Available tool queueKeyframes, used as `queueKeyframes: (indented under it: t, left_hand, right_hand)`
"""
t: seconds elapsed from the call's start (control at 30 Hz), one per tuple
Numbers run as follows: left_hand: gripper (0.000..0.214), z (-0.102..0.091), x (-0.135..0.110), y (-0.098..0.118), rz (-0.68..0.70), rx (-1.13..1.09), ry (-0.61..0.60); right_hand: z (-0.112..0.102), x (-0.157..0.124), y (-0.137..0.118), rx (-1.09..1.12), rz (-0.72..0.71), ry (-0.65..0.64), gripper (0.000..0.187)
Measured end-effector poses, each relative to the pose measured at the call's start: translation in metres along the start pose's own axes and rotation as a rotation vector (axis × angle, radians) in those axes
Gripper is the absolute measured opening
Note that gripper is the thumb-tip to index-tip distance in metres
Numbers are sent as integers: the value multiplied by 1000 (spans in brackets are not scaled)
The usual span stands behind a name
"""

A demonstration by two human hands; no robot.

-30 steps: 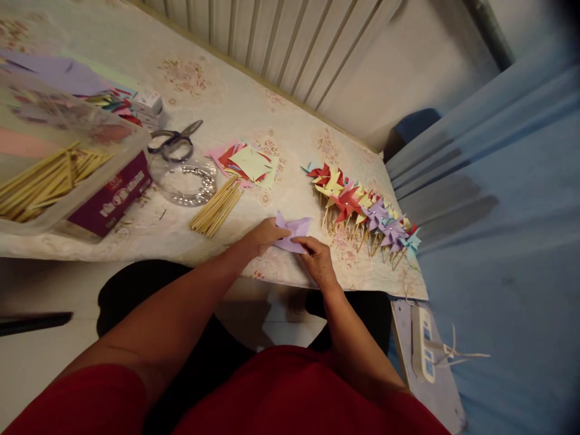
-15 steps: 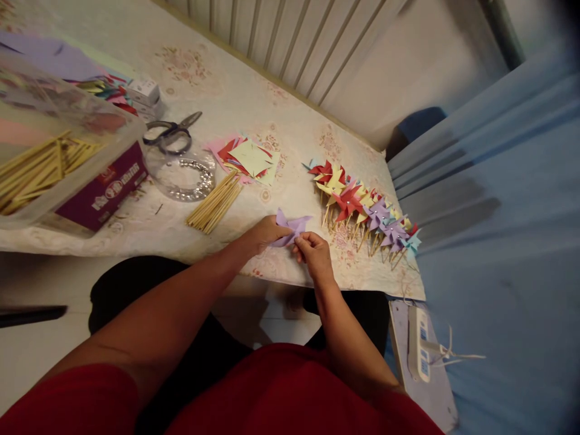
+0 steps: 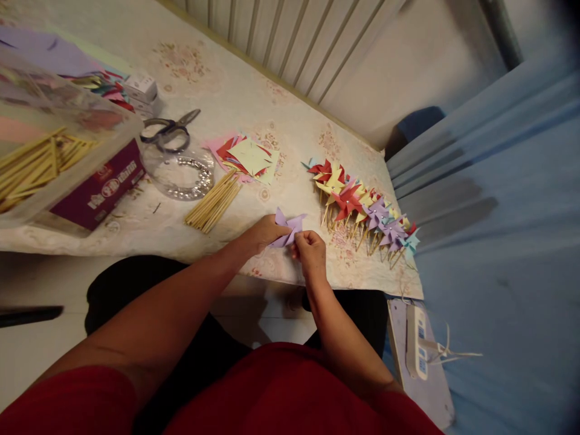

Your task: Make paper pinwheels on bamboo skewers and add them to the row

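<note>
A lilac paper pinwheel piece [image 3: 288,226] is held between both hands just above the table's near edge. My left hand [image 3: 261,234] grips its left side with curled fingers. My right hand [image 3: 310,249] is closed in a pinch on its right side. A bundle of wooden sticks [image 3: 214,202] lies on the table to the left of my hands. A row of finished coloured pinwheels on sticks [image 3: 362,208] lies to the right.
A stack of cut coloured paper squares [image 3: 247,158], scissors [image 3: 168,130], a round clear dish of pins [image 3: 183,174] and a clear box of sticks [image 3: 49,160] sit further left. A power strip [image 3: 415,341] lies on a stool at the lower right. Blue fabric [image 3: 507,241] fills the right side.
The lilac paper has been lifted off the table and folded further in. My right hand rose and closed into a tighter pinch on it.
</note>
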State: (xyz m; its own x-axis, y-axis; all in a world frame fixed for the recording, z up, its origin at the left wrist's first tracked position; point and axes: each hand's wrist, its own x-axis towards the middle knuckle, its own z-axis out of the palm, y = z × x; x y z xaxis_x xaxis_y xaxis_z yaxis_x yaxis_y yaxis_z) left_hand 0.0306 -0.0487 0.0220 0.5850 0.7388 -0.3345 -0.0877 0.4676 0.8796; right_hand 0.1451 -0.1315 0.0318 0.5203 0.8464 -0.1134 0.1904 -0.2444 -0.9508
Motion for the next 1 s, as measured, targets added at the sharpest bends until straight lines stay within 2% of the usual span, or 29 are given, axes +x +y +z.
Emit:
queueKeyframes:
  t: [0.1,0.3,0.53,1.0]
  left_hand:
    - [12,0,0,1,67,42,3]
    - [16,2,-3,6,32,62,34]
    - [16,2,-6,9,-4,76,68]
    - [10,-1,2,-1,50,49,12]
  right_hand:
    - [3,-4,-4,-51,-29,60,17]
    - [7,-9,-12,-148,-60,133,14]
    - [6,-8,-9,-185,-63,125,16]
    - [6,-6,-4,-101,-53,95,18]
